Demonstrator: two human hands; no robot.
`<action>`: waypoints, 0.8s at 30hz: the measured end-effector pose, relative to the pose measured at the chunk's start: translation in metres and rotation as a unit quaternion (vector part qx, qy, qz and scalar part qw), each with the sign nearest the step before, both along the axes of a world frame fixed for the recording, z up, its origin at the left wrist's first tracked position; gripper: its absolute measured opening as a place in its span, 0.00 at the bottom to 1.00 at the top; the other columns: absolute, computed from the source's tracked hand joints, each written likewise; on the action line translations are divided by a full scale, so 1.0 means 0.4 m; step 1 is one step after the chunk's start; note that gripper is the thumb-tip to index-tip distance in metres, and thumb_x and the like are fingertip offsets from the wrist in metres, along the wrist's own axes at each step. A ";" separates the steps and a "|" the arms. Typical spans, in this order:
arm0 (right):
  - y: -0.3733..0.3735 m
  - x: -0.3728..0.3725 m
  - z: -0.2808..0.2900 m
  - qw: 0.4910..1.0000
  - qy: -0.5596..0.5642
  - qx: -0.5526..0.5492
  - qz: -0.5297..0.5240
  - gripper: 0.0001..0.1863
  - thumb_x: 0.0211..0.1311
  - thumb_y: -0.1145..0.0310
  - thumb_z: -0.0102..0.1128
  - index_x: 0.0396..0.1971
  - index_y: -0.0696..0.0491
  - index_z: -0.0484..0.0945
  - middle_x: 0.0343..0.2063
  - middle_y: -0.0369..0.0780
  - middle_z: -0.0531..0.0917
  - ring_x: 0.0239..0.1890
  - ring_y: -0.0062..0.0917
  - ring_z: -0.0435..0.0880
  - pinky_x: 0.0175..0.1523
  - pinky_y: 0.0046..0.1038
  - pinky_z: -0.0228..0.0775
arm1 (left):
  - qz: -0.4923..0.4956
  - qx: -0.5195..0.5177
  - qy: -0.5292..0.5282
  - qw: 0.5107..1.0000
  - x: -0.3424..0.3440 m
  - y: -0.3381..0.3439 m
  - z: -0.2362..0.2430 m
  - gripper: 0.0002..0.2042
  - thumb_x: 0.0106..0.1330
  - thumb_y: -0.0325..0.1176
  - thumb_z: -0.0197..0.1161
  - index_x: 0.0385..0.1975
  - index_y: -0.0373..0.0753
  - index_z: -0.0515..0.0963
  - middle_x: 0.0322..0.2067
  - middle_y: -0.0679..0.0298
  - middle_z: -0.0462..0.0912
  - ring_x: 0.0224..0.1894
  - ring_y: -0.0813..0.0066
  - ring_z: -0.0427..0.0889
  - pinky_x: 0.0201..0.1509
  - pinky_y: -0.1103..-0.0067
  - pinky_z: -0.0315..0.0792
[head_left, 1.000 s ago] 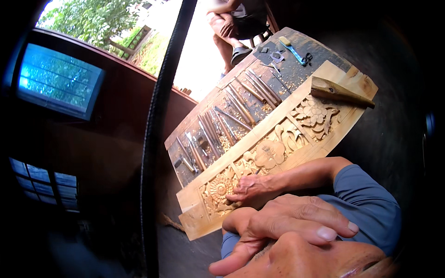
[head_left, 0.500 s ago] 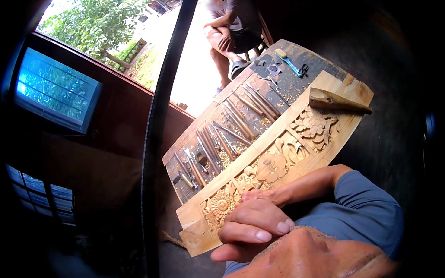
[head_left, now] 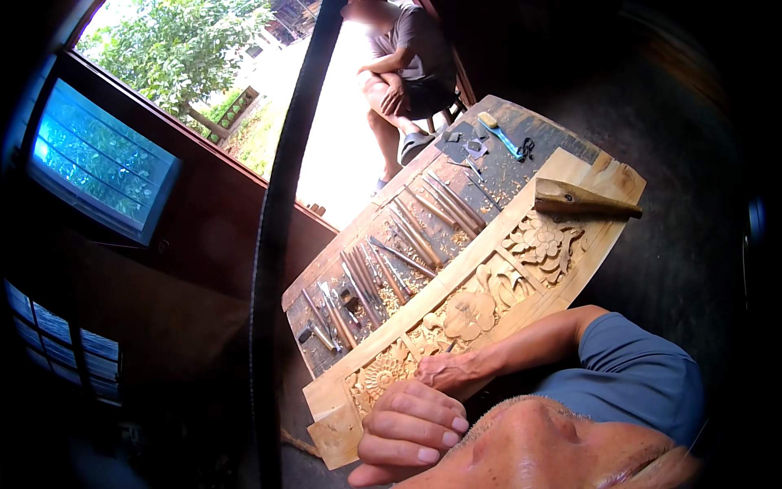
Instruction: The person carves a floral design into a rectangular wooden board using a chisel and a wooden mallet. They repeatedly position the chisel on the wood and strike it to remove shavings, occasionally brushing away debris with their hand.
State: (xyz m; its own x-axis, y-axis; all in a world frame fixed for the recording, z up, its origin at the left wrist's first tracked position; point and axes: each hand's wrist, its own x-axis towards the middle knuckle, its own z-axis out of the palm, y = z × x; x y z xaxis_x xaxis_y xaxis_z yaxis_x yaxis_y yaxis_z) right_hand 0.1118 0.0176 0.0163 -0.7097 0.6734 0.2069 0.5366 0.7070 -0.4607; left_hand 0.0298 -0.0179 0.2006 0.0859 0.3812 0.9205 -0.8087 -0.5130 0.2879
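Observation:
A long wooden board (head_left: 407,330) carved with flowers and leaves lies slanted in front of me. Over its near edge my right hand (head_left: 448,371) rests low, fingers closed; a thin dark metal shaft like a chisel's (head_left: 450,346) pokes out beyond them onto the carving, its handle hidden. Closer to the camera, my left hand (head_left: 411,425) is raised with its fingers curled in. Its palm is turned out of sight, so any object inside cannot be made out. The right hand is nearest a large carved flower (head_left: 468,316) and a round petalled one (head_left: 383,376).
A wooden mallet (head_left: 582,198) lies across the board's far right end. Behind the board, several chisels (head_left: 415,232) rest among shavings on the dark bench (head_left: 509,175). A blue-handled brush (head_left: 503,137) is at the far end. Beyond the bench sits a person (head_left: 407,65).
My left hand has shifted left, and its fingers have drawn closer together. My right hand stays over the carving. The whole view has tilted slightly.

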 end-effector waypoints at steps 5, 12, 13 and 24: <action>0.006 -0.004 -0.004 0.999 0.006 0.044 -0.006 0.27 0.71 0.65 0.53 0.67 0.61 0.71 0.35 0.46 0.84 0.34 0.43 0.88 0.36 0.43 0.79 | 0.186 0.170 0.086 0.964 -0.061 0.028 -0.035 0.33 0.86 0.58 0.34 0.37 0.33 0.77 0.30 0.50 0.83 0.27 0.61 0.85 0.31 0.70 0.81; -0.003 0.004 -0.001 0.991 0.028 0.129 -0.006 0.25 0.72 0.65 0.52 0.65 0.60 0.71 0.34 0.46 0.84 0.34 0.42 0.88 0.33 0.44 0.77 | 0.294 0.295 0.158 0.895 -0.111 0.026 -0.095 0.31 0.85 0.57 0.38 0.37 0.34 0.78 0.30 0.52 0.83 0.27 0.62 0.85 0.31 0.71 0.81; 0.001 0.001 -0.004 0.990 0.030 0.137 -0.007 0.25 0.72 0.65 0.52 0.65 0.60 0.71 0.34 0.46 0.84 0.33 0.42 0.88 0.33 0.44 0.77 | 0.298 0.303 0.158 0.891 -0.115 0.026 -0.101 0.31 0.85 0.56 0.38 0.36 0.34 0.78 0.30 0.52 0.83 0.27 0.62 0.85 0.31 0.71 0.80; 0.014 -0.011 -0.014 0.991 -0.013 0.134 -0.019 0.22 0.72 0.66 0.52 0.61 0.58 0.72 0.31 0.44 0.84 0.30 0.41 0.88 0.31 0.42 0.77 | 0.314 0.333 0.179 0.871 -0.115 0.042 -0.125 0.27 0.84 0.55 0.44 0.35 0.35 0.78 0.30 0.55 0.83 0.28 0.63 0.85 0.30 0.72 0.79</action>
State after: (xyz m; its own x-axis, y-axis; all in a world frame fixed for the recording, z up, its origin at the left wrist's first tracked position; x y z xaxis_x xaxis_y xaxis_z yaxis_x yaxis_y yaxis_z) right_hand 0.1074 0.0232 0.0108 -0.6928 0.6232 0.3629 0.5744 0.7811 -0.2448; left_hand -0.0160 -0.0012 0.1507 0.3802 -0.1514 0.9125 -0.2279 -0.9714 -0.0662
